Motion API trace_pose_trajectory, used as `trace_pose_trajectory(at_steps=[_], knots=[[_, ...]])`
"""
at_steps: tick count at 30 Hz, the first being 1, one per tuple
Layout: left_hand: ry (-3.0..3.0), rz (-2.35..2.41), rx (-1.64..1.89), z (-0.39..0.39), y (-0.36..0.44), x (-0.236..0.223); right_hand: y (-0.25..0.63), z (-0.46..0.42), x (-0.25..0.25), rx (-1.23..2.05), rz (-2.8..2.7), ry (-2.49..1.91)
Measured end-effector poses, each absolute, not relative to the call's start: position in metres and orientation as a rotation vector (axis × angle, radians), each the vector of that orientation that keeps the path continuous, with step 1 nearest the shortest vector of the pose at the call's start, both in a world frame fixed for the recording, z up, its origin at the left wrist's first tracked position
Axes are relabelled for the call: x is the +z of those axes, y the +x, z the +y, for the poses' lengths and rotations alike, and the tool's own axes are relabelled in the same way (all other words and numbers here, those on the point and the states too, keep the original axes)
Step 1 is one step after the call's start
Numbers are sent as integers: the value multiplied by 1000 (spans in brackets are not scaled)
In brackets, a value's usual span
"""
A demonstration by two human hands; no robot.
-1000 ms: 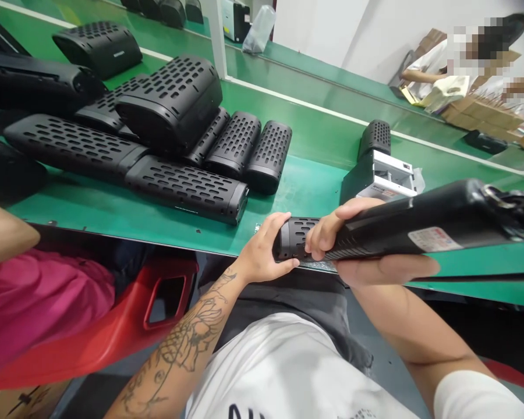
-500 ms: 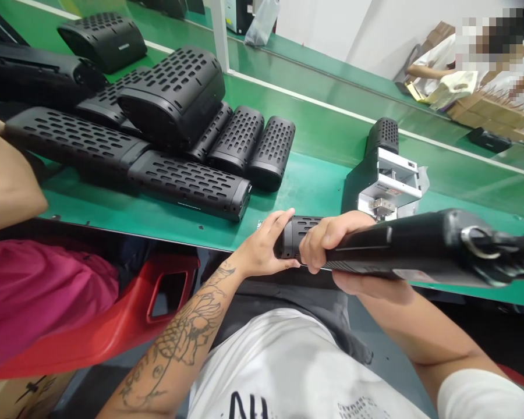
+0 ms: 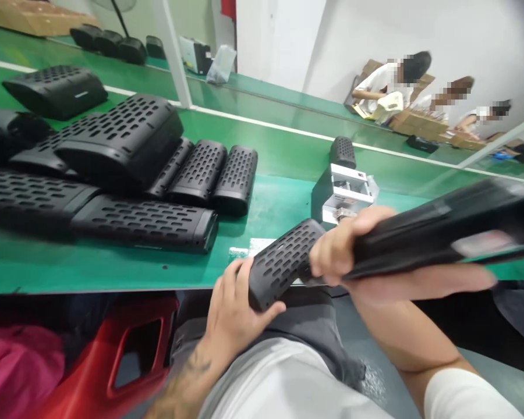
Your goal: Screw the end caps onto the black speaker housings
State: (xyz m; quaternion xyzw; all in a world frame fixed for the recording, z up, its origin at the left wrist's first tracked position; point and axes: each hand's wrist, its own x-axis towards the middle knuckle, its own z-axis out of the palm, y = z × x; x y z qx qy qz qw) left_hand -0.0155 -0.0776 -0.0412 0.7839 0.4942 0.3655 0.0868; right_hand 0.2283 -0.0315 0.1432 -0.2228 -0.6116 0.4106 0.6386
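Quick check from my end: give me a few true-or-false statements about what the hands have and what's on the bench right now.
1. The left hand holds a short perforated black housing. True.
2. The right hand is empty. False: it holds a long black body.
3. The row of perforated housings lies on a red bench. False: the bench is green.
4. A white-and-silver fixture stands on the bench beyond the hands. True.
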Motion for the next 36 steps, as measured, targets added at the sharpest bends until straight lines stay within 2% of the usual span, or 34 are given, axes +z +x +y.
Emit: trace_pose_trajectory(at_steps=[3,5,7,11,14,16,19,22,26,28,31,36], knots=[[2428,1663,918,-121,-19,-32,292,-4,158,644,-1209,-629],[2487,1544,718,-123,-33,-18,327,24,149,343,-1082,-752],[2518,1387,627,-100,-48,2,352,49,130,259,-1059,-804],[2888,1068,619,-14,-49,43,371,69,95,281,-1082,-845],[3234,398,433,37,-14,64,373,67,87,311,-1094,-830],[3260,-65,275,56,13,74,373,64,88,325,-1099,-826],[3215,-328,67,66,42,87,371,60,90,338,-1089,-824],[3220,-54,-103,60,54,98,369,53,94,354,-1067,-809],[3040,834,-293,39,63,103,366,31,109,380,-1015,-770],[2896,1119,-310,31,68,101,364,12,120,401,-1017,-723],[2796,1287,-218,23,71,92,357,-22,135,547,-1134,-592],[2805,1291,-59,16,66,80,329,-58,138,797,-1230,-519]])
